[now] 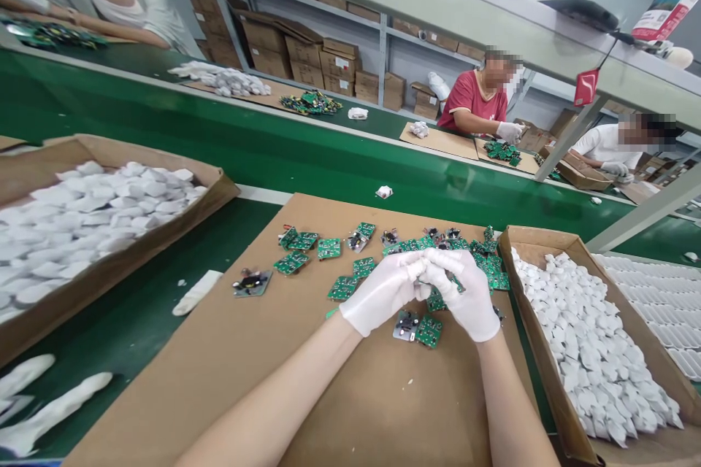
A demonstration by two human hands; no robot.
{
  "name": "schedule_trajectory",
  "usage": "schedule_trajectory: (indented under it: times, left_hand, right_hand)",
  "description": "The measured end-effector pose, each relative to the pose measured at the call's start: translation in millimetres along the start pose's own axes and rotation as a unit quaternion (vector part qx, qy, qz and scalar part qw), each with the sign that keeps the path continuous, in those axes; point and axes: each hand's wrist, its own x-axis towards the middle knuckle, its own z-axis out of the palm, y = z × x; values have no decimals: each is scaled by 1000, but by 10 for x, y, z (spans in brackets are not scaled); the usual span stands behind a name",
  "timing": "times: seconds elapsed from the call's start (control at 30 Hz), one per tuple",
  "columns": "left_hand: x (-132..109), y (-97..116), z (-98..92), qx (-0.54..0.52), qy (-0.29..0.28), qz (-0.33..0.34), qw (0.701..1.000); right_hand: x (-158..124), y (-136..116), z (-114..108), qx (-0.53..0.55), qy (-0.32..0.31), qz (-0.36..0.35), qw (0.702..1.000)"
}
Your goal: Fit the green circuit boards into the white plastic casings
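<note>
My left hand (383, 292) and my right hand (465, 292), both in white gloves, meet over a brown cardboard sheet (263, 365). Their fingertips are pinched together on a small part that I cannot make out. Several small green circuit boards (350, 263) lie scattered on the sheet around and under my hands. One board with a dark part (419, 327) lies just below my hands, another (250, 282) lies apart to the left.
A cardboard box of white plastic parts (591, 350) stands at my right, another (71, 219) at my left. Loose white gloves (55, 401) lie on the green belt (274, 153). Three other people work across the belt, with boards (312, 102) beside them.
</note>
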Motion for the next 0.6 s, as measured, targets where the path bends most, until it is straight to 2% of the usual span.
schedule_trajectory:
  times: [0.1, 0.2, 0.3, 0.4, 0.5, 0.6]
  left_hand:
    - [-10, 59, 43, -16, 1, 6, 1000]
    - [-4, 90, 70, -12, 9, 2, 1000]
    - [3, 90, 86, 38, 13, 0, 999]
    - [-12, 80, 100, 99, 15, -9, 995]
    - [-35, 67, 107, 79, 3, -9, 997]
    - [-40, 47, 101, 56, -5, -14, 998]
  right_hand:
    - [-5, -21, -14, 11, -47, 42, 998]
    - [-9, -32, -1, -28, -41, 56, 997]
    - [-17, -25, 23, -59, -9, 28, 998]
    - [-28, -10, 41, -77, 29, -33, 996]
    - [-33, -7, 42, -92, 28, -93, 991]
    - [-39, -20, 20, -125, 19, -97, 987]
